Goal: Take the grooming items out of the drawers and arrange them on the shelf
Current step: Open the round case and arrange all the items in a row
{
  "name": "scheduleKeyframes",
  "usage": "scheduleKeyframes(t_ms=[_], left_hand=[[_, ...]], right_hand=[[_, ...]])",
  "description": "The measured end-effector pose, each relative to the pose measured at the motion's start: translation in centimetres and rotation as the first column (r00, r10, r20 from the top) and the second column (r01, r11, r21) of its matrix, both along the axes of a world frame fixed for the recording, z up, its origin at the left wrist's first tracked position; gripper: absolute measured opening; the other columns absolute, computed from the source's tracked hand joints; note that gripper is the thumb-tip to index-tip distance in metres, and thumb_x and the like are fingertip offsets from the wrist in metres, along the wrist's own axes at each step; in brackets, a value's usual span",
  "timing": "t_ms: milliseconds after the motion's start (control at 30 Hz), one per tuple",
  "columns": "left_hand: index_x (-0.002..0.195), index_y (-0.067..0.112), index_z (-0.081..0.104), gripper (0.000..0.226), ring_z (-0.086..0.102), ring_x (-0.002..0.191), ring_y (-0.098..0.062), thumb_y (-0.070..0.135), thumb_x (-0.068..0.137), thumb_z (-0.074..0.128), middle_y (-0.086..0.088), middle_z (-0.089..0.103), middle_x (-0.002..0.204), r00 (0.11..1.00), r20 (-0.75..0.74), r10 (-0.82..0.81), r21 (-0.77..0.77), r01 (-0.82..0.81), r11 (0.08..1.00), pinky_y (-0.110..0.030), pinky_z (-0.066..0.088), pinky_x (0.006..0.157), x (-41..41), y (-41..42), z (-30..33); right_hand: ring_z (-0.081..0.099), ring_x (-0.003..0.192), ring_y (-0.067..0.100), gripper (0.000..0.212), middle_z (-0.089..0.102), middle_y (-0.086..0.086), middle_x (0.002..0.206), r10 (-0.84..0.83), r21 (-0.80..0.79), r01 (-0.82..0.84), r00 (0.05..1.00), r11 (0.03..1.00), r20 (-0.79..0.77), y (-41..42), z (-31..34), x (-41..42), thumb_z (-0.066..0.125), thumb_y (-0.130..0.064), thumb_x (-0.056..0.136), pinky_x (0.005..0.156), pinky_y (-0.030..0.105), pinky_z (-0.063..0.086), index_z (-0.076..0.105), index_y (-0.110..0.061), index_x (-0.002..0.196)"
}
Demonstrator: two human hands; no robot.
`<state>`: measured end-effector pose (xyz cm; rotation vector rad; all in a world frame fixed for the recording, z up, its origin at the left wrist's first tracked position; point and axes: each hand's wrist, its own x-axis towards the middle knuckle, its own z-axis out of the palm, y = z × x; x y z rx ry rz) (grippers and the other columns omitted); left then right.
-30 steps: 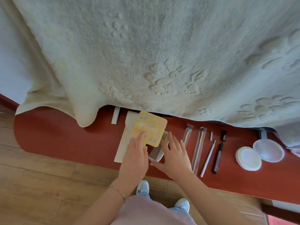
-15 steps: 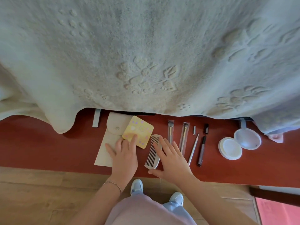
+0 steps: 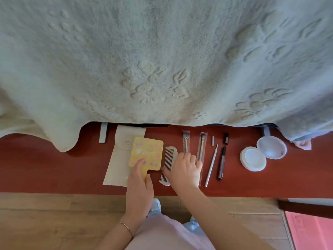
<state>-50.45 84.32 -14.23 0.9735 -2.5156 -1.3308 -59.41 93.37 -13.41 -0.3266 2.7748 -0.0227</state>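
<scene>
I see left hand [image 3: 139,184] holding yellow mirror [image 3: 146,154] on the beige pouch [image 3: 118,159] | right hand [image 3: 185,170] fingers curled, seemingly touching white comb [image 3: 168,160] and a wrapped brush [image 3: 185,141], grasp unclear | all on red shelf [image 3: 54,168].

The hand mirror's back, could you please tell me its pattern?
Yellow with purple dots on the hand mirror, in the head view.

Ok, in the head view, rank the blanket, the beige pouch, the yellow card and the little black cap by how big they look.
1. Blanket
2. Beige pouch, partly under the card
3. Yellow card
4. Black cap
</scene>
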Motion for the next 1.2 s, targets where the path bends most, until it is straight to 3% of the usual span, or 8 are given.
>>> scheduleKeyframes(t_ms=[167, 267, 367, 533, 733, 867, 1033, 1200], left_hand=[[0.125, 0.020, 0.040, 0.033, 0.046, 0.096, -0.007, 0.007, 0.095, 0.041, 0.009, 0.042, 0.122, 1.000, -0.003, 0.031, 0.094, -0.030, 0.995, -0.022, 0.040, 0.075, 0.3, -0.9, 0.1], [0.111, 0.028, 0.037, 0.023, 0.046, 0.060, -0.014, 0.009, 0.098, 0.035, 0.002, 0.049, 0.098, 0.996, -0.029, 0.087, 0.187, -0.080, 0.979, -0.023, 0.038, 0.053, 0.1, -0.9, 0.3], [0.105, 0.027, 0.036, 0.016, 0.044, 0.054, -0.007, 0.012, 0.099, 0.035, 0.000, 0.047, 0.083, 0.995, -0.093, 0.043, 0.245, -0.020, 0.969, -0.021, 0.041, 0.049, -0.6, -0.2, 0.9], [0.096, 0.027, 0.037, 0.010, 0.052, 0.060, -0.008, 0.018, 0.097, 0.041, 0.000, 0.051, 0.080, 0.978, -0.194, -0.079, 0.284, 0.133, 0.950, -0.031, 0.049, 0.059, -2.5, 2.6, 1.4], [0.092, 0.036, 0.037, 0.018, 0.057, 0.062, -0.008, 0.023, 0.094, 0.048, 0.013, 0.055, 0.076, 0.941, -0.220, -0.256, 0.183, 0.298, 0.937, -0.025, 0.050, 0.053, -3.8, 7.0, 1.9], [0.091, 0.034, 0.040, 0.015, 0.050, 0.056, -0.009, 0.023, 0.093, 0.051, 0.010, 0.051, 0.066, 0.925, -0.207, -0.318, 0.221, 0.361, 0.906, -0.031, 0.045, 0.054, -4.4, 9.5, 2.0], [0.085, 0.019, 0.045, 0.013, 0.039, 0.058, -0.005, 0.010, 0.093, 0.048, 0.007, 0.044, 0.069, 0.969, -0.202, -0.144, 0.458, 0.224, 0.860, -0.021, 0.036, 0.058, -5.8, 12.9, 2.5], [0.088, 0.012, 0.044, 0.009, 0.058, 0.059, -0.005, 0.009, 0.092, 0.052, 0.000, 0.063, 0.080, 0.995, -0.091, 0.041, 0.787, 0.047, 0.615, -0.021, 0.046, 0.051, -7.6, 15.0, 4.5]], right_hand=[[0.048, 0.121, 0.025, 0.061, 0.053, 0.006, 0.126, -0.163, -0.090, 0.178, 0.974, 0.980, 0.157, -1.0, -0.1, -0.5, 0.052, -0.054, 0.086, 0.101, 0.037, 0.032, 0.043, -0.011, 0.127], [0.060, 0.093, 0.020, 0.029, 0.061, 0.004, 0.105, -0.178, -0.327, 0.255, 0.953, 0.910, 0.246, -0.8, 0.5, -0.8, 0.047, -0.036, 0.094, 0.076, 0.029, 0.045, 0.048, -0.014, 0.113], [0.058, 0.062, 0.009, 0.016, 0.063, 0.001, 0.083, -0.270, -0.573, 0.611, 0.776, 0.546, 0.570, -0.3, 1.8, -1.4, 0.050, -0.025, 0.094, 0.047, 0.018, 0.044, 0.052, -0.015, 0.106], [0.065, 0.093, 0.027, 0.015, 0.068, 0.011, 0.099, -0.076, -0.287, 0.914, 0.277, -0.288, 0.958, 1.7, 3.6, -2.1, 0.050, -0.019, 0.094, 0.072, 0.038, 0.055, 0.060, -0.016, 0.104], [0.070, 0.088, 0.027, 0.022, 0.073, 0.008, 0.094, -0.327, -0.540, 0.822, 0.467, -0.182, 0.821, 6.9, 2.4, -2.0, 0.063, -0.029, 0.087, 0.074, 0.040, 0.056, 0.062, -0.017, 0.106], [0.068, 0.088, 0.025, 0.014, 0.071, 0.007, 0.094, -0.396, -0.553, 0.803, 0.444, -0.221, 0.804, 10.5, 2.7, -1.9, 0.067, -0.027, 0.084, 0.076, 0.039, 0.054, 0.063, -0.021, 0.096], [0.065, 0.083, 0.020, 0.018, 0.070, 0.005, 0.092, -0.301, -0.466, 0.775, 0.364, -0.427, 0.881, 13.4, 3.2, -1.2, 0.061, -0.026, 0.089, 0.069, 0.032, 0.051, 0.064, -0.022, 0.107], [0.066, 0.070, 0.020, 0.020, 0.067, 0.013, 0.085, -0.213, -0.434, 0.778, 0.379, -0.455, 0.901, 15.6, 3.1, 0.7, 0.050, -0.011, 0.095, 0.061, 0.030, 0.053, 0.057, -0.011, 0.113]])
